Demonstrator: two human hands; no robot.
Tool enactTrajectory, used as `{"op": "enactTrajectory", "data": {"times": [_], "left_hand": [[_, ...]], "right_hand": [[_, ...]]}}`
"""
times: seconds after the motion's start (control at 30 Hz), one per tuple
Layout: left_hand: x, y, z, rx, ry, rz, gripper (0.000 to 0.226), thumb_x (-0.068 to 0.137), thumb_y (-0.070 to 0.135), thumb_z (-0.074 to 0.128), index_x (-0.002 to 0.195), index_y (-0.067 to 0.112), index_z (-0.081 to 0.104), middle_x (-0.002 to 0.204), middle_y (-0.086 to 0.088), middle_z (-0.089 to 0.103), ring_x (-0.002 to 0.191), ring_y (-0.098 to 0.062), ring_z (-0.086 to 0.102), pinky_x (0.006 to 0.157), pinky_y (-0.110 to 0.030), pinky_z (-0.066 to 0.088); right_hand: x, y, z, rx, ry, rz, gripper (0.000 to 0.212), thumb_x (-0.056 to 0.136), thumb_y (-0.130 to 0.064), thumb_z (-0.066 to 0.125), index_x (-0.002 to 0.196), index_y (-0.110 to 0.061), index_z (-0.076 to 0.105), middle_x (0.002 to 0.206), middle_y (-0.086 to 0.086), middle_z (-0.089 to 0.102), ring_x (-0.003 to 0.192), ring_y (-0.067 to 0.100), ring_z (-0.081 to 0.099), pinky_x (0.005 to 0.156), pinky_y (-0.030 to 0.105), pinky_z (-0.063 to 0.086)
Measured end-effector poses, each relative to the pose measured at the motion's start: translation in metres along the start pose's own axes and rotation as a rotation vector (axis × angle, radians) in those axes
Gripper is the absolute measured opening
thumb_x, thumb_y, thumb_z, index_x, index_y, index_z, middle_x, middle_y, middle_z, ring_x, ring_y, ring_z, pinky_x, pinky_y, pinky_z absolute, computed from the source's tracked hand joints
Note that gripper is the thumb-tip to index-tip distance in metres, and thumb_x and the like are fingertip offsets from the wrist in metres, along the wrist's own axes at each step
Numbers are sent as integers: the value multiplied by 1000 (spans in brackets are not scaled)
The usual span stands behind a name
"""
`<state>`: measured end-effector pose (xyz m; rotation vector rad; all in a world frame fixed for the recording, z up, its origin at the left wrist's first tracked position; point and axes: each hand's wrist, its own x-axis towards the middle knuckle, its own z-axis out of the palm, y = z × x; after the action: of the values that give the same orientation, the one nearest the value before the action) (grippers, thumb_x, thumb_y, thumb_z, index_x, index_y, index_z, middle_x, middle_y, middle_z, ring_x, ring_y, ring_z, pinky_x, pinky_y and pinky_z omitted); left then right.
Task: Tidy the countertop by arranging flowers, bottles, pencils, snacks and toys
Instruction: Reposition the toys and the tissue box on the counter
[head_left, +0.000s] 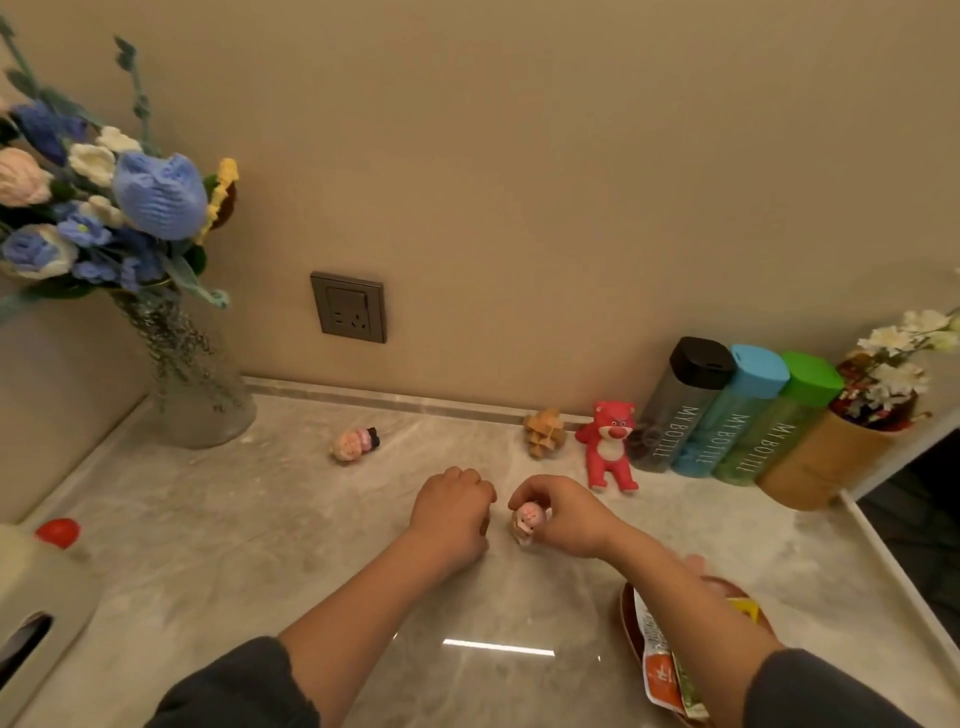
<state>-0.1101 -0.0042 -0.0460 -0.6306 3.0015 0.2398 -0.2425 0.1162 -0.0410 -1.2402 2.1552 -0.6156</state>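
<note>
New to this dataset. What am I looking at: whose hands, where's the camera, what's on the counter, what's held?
No robot: these are a person's two bare hands, filmed by one wide-angle camera on their head, looking down at a pale marbled countertop. The right hand pinches a small pink toy figurine. The left hand sits beside it, fingers curled; whether it holds anything is hidden. Also on the counter: another pink figurine lying further back, a wooden interlocking puzzle, a red plastic bear, three bottles capped black, blue and green, a glass vase of knitted flowers, and snack packets in a brown tray.
</note>
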Motion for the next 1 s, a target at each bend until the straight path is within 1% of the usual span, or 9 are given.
{"op": "enactTrajectory", "data": {"times": [0.1, 0.2, 0.37, 0.47, 0.6, 0.7, 0.83, 0.93, 1.0], "left_hand": [[7, 5, -3, -30, 14, -39, 47, 82, 42, 62, 126, 25, 56, 126, 1, 56, 117, -21, 49, 95, -33, 39], [14, 9, -7, -57, 48, -55, 41, 87, 40, 56, 126, 27, 57, 127, 2, 57, 118, -20, 50, 95, -33, 37], [24, 12, -12, -86, 55, -85, 37, 90, 29, 51, 127, 29, 57, 130, 3, 57, 119, -20, 51, 96, -33, 38], [32, 13, -17, -133, 88, -99, 38, 93, 18, 47, 128, 30, 55, 130, 3, 57, 118, -19, 53, 94, -33, 42], [46, 12, -19, -435, 116, -186, 42, 95, 11, 39, 132, 29, 49, 134, 5, 54, 118, -16, 54, 92, -34, 48], [65, 13, -21, -605, 65, -201, 45, 97, 13, 38, 139, 27, 42, 141, 4, 48, 124, -17, 50, 99, -33, 44], [91, 16, -17, -661, -7, -211, 52, 97, 12, 38, 148, 20, 30, 152, -3, 36, 136, -22, 40, 110, -35, 37], [105, 15, -13, -669, -45, -218, 54, 97, 11, 38, 150, 16, 27, 155, -7, 31, 140, -23, 35, 113, -36, 32], [111, 16, -12, -715, -35, -213, 51, 96, 9, 39, 147, 16, 34, 151, -7, 37, 136, -23, 40, 111, -35, 35]], "right_hand": [[1, 6, -1, 10, -31, -30, 32, 76, -3, 64, 100, -25, 67, 103, -9, 63, 97, 8, 60, 81, 16, 48], [3, 10, -1, 15, -70, -54, 38, 74, 0, 64, 105, -22, 67, 106, -7, 64, 99, 7, 59, 70, 6, 40], [4, 14, -5, 123, -29, -66, 41, 77, -1, 61, 109, -26, 63, 110, -10, 63, 104, 8, 60, 79, 17, 48], [10, 16, -14, 172, 133, -9, 41, 79, 2, 55, 107, -27, 61, 108, -9, 63, 99, 11, 62, 86, 26, 52], [20, 16, -24, 192, 342, 109, 43, 81, -7, 56, 121, -21, 57, 116, -5, 59, 95, 13, 61, 89, 35, 52], [30, 11, -29, 231, 330, 158, 56, 77, -15, 57, 133, -20, 48, 125, 1, 50, 109, 17, 55, 98, 37, 47], [50, 16, -28, 298, 352, 191, 45, 74, -19, 61, 118, -19, 53, 113, 0, 60, 107, 15, 57, 93, 37, 49], [62, 19, -28, 380, 331, 217, 37, 80, -5, 62, 113, -18, 52, 107, 4, 64, 103, 21, 62, 93, 41, 51], [68, 17, -29, 435, 312, 243, 39, 83, 2, 60, 117, -16, 52, 106, 5, 64, 102, 21, 62, 91, 36, 51]]}}
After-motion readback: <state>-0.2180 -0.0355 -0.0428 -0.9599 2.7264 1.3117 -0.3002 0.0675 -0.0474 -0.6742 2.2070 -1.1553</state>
